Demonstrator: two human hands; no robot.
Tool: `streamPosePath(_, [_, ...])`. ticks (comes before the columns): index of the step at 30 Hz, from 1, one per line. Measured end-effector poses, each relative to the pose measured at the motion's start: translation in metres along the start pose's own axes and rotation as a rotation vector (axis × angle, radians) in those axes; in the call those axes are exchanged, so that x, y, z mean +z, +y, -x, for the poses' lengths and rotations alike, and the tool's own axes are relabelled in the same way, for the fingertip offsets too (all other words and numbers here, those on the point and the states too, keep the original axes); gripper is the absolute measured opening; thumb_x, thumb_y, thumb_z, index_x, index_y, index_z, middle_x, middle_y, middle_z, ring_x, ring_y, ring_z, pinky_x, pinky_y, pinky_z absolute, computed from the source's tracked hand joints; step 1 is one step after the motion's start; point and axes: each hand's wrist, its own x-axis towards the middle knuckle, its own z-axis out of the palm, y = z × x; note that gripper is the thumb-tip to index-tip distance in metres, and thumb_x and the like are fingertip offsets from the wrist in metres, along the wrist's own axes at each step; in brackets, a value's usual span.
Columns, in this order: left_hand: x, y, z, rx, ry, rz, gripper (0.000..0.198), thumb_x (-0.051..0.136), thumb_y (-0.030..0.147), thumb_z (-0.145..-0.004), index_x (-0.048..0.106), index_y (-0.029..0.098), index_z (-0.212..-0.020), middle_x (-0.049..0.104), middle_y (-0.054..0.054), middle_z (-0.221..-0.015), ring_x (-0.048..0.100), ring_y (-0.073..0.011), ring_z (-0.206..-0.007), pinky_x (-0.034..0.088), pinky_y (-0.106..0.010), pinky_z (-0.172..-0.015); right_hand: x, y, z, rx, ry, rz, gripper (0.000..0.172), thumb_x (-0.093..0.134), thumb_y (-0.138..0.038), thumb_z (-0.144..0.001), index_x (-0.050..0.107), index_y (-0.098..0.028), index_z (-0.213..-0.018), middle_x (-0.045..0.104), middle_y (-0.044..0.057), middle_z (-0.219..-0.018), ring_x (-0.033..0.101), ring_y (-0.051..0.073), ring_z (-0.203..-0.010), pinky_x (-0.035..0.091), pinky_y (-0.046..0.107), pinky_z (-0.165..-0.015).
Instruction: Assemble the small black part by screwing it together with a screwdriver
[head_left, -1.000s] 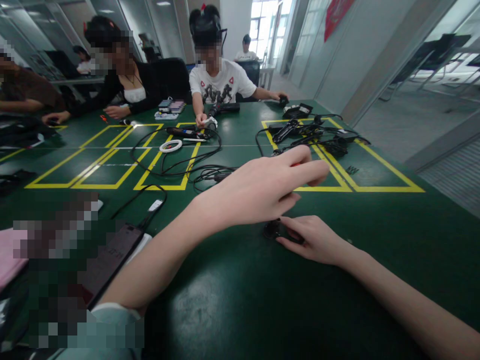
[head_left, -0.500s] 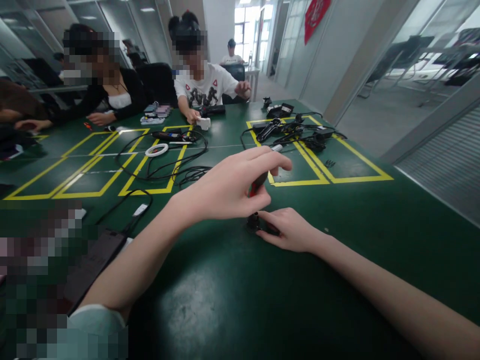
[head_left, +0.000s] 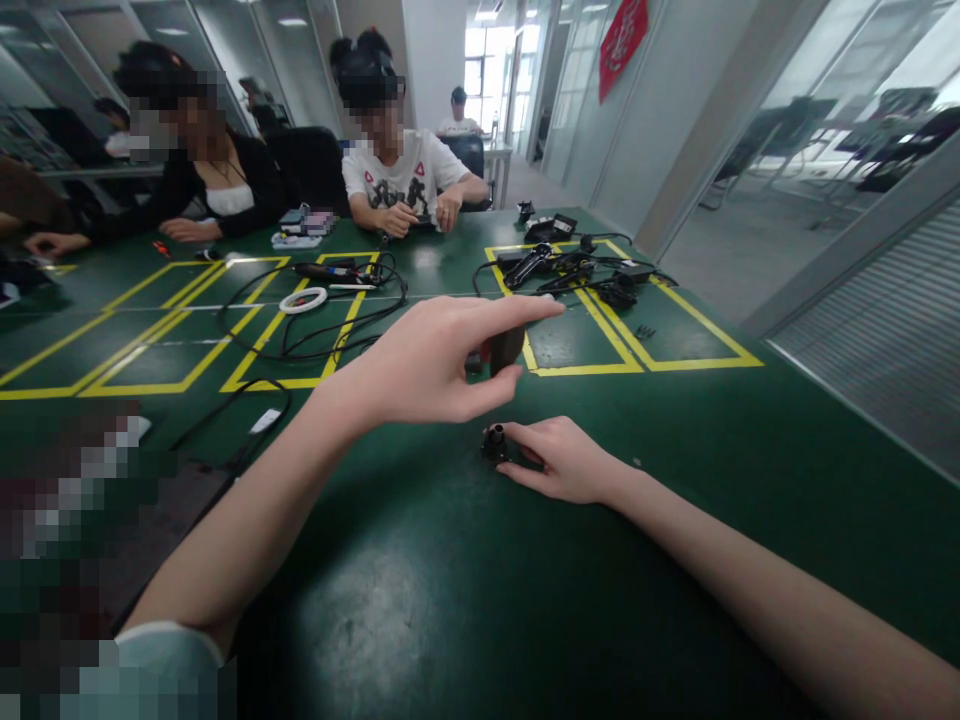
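My left hand [head_left: 442, 360] is raised over the green table, its thumb and fingers closed round a dark tool [head_left: 507, 350] with a bit of red on it. Part of that tool is hidden behind the fingers. Lower and to the right, my right hand [head_left: 559, 460] rests at the table top, thumb and forefinger gripping a small black part [head_left: 495, 443] that stands upright with a round opening on top. A gap separates the tool from the black part.
Yellow tape [head_left: 705, 363] marks rectangles on the green table [head_left: 637, 600]. Black cables and devices [head_left: 574, 268] lie at the back right. A white ring [head_left: 303, 300] sits by a looped cable at the left. Two people sit across the table.
My left hand has lifted the dark tool up and left, away from the black part, with its fingers straighter. The person opposite has brought both hands together, and the white object there is out of sight.
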Motion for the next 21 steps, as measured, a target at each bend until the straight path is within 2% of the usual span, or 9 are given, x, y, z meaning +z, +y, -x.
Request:
streamPosePath(4, [0.0008, 0.0001, 0.0020, 0.005, 0.007, 0.023, 0.064, 0.052, 0.019, -0.087, 0.050, 0.020, -0.151, 0.076, -0.007, -0.105, 0.069, -0.0164, -0.084, 0.055, -0.029, -0.079, 0.0001, 0.0009, 0.0007, -0.016, 0.011, -0.014, 0.024, 0.055, -0.034, -0.100, 0.061, -0.015, -0.115, 0.066, 0.000, -0.066, 0.060, 0.017, -0.055, 0.030, 0.027, -0.056])
streamPosePath(10, [-0.0017, 0.0010, 0.0032, -0.024, -0.014, -0.005, 0.058, 0.053, 0.019, -0.088, 0.055, 0.018, -0.146, 0.075, -0.005, -0.095, 0.068, -0.0165, -0.080, 0.054, -0.027, -0.074, -0.0003, 0.0004, 0.0009, -0.014, 0.012, -0.004, 0.023, 0.056, -0.032, -0.100, 0.061, -0.015, -0.113, 0.064, 0.000, -0.064, 0.059, 0.017, -0.055, 0.029, 0.027, -0.056])
streamPosePath(21, [0.0006, -0.0010, 0.0042, 0.010, 0.003, 0.001, 0.056, 0.054, 0.020, -0.089, 0.055, 0.019, -0.145, 0.074, -0.004, -0.095, 0.068, -0.0163, -0.080, 0.054, -0.028, -0.077, 0.0012, 0.0014, -0.0004, -0.010, 0.018, -0.016, 0.023, 0.056, -0.033, -0.099, 0.062, -0.016, -0.113, 0.064, 0.000, -0.064, 0.058, 0.017, -0.055, 0.029, 0.026, -0.056])
